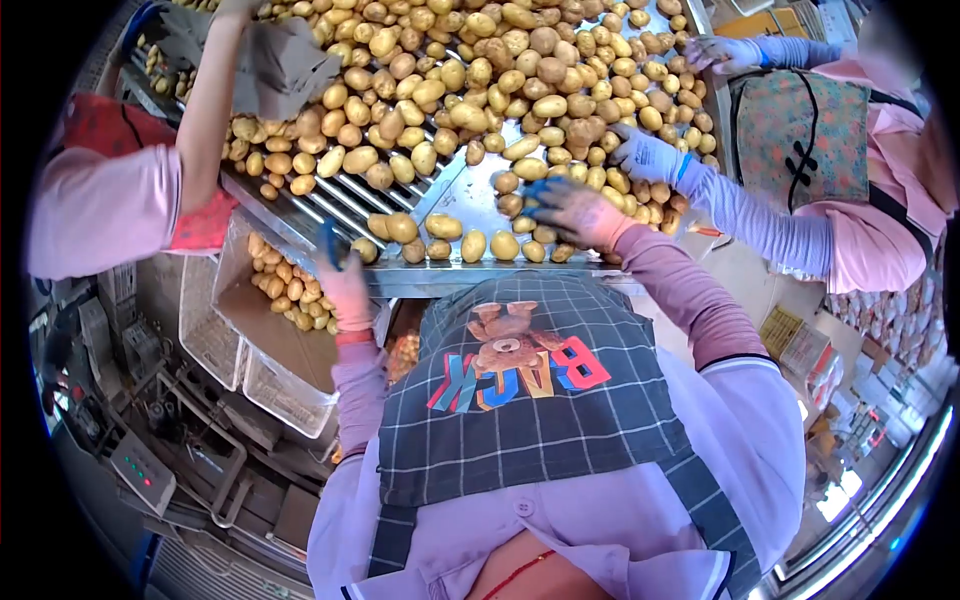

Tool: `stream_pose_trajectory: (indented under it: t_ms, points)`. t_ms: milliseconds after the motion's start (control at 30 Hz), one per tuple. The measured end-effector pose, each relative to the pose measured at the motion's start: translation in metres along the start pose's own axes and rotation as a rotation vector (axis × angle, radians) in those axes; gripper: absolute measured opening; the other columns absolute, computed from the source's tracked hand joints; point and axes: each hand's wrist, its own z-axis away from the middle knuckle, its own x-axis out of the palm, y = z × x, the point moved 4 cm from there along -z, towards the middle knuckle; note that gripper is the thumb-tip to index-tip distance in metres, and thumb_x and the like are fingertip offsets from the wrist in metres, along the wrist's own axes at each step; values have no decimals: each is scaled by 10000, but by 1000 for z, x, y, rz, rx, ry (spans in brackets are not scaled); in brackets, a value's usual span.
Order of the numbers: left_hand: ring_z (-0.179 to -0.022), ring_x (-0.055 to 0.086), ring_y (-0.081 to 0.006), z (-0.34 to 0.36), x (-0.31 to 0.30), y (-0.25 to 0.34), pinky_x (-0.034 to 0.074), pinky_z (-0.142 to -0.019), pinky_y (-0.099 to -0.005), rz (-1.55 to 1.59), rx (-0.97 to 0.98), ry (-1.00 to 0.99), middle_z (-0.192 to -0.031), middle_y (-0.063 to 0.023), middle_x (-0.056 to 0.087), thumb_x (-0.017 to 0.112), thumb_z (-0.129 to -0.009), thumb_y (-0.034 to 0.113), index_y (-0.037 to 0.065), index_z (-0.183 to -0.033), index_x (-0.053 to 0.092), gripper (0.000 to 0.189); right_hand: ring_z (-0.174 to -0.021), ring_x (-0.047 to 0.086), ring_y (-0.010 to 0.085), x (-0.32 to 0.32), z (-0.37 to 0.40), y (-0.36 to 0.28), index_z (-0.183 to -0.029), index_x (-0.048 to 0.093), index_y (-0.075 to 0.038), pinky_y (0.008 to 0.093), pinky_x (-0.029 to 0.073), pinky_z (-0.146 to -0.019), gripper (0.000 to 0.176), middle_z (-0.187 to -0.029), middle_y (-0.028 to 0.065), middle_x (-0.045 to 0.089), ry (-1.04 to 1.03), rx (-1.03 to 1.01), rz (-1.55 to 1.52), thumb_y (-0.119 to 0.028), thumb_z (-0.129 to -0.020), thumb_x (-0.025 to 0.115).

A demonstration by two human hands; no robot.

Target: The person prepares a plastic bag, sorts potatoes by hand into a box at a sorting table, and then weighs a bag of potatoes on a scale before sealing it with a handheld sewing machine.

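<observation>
My left hand [343,283], in a glove with dark blue fingertips, is at the near left edge of the metal sorting table [468,200]. Its fingers point up and stand apart from the thumb, close beside a small potato [364,250]; no firm grip shows. My right hand [580,212], gloved with blue fingertips, reaches over the table with its fingers spread on the potatoes; what lies beneath them is hidden. A brown potato [507,183] lies just left of those fingertips. Several potatoes, including a pale one [473,245], line the near rim.
A large heap of potatoes [480,75] covers the far side. A crate with potatoes [285,290] stands below at left. At right, a co-worker's gloved hand [648,157] touches the heap; another person's arm [212,100] reaches in at left near a grey cloth [275,70].
</observation>
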Motion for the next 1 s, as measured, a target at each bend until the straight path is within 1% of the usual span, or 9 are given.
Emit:
stream_pose_trajectory:
  t_ms: [133,200,267,400,533,600,700,767,1000]
  points:
    - [-1141,530,-230,-16,-18,11,402,-984,-322,50,151,153,-1231,-143,565,539,-752,-70,-29,-1307,496,558,-885,625,281,-25,-20,57,-1039,670,-189,409,508,-783,298,-917,81,651,369,494,-51,-144,-747,625]
    - [-1091,561,-208,-16,5,20,434,-940,-308,362,-46,128,-1206,-158,569,530,-801,-48,-26,-1308,500,508,-897,630,289,-56,-59,48,-1037,671,-195,405,514,-778,265,-913,92,649,421,609,-97,-152,-782,611]
    - [-726,572,-88,-6,40,57,464,-613,-199,519,-243,1,-1049,-110,640,521,-882,24,9,-1247,559,367,-920,635,303,-49,-109,29,-1099,642,-187,421,516,-785,291,-979,124,631,116,580,-229,-171,-810,603]
    - [-593,525,-49,12,119,43,393,-485,-172,660,-392,-192,-981,-49,680,498,-946,92,35,-1208,593,284,-990,627,347,7,-143,-8,-1282,531,-222,415,509,-849,467,-1236,201,517,-43,482,-173,-233,-826,633]
    - [-663,574,-91,28,133,20,459,-565,-206,587,-345,-198,-998,-62,676,553,-922,95,24,-1234,575,321,-1017,604,358,31,-134,7,-1229,588,-195,412,475,-903,455,-1208,195,550,278,514,-390,-264,-791,690]
    - [-977,640,-256,28,117,35,496,-839,-339,-194,131,-206,-1123,-136,645,670,-826,187,70,-1280,551,484,-1058,578,336,30,-118,9,-1213,581,-141,405,455,-926,472,-1155,172,591,273,713,-571,-335,-794,677]
    - [-931,636,-304,34,128,52,509,-777,-385,-548,203,-442,-1055,-126,633,704,-767,374,152,-1260,576,555,-1056,580,323,40,-86,-3,-1223,574,-157,398,466,-909,469,-1142,144,596,400,538,-437,-330,-796,666]
    - [-892,651,-280,33,147,62,511,-741,-391,-596,345,-471,-987,-109,647,698,-750,294,129,-1115,611,410,-1044,588,314,36,-73,-11,-1243,564,-177,397,476,-892,486,-1136,130,598,308,456,-356,-323,-791,665]
    - [-900,647,-324,1,223,91,506,-782,-425,-566,434,-607,-964,-159,664,662,-757,247,71,-1015,629,314,-987,626,198,32,-51,17,-1223,592,-64,311,489,-868,434,-1152,131,635,568,742,-871,-109,-799,675]
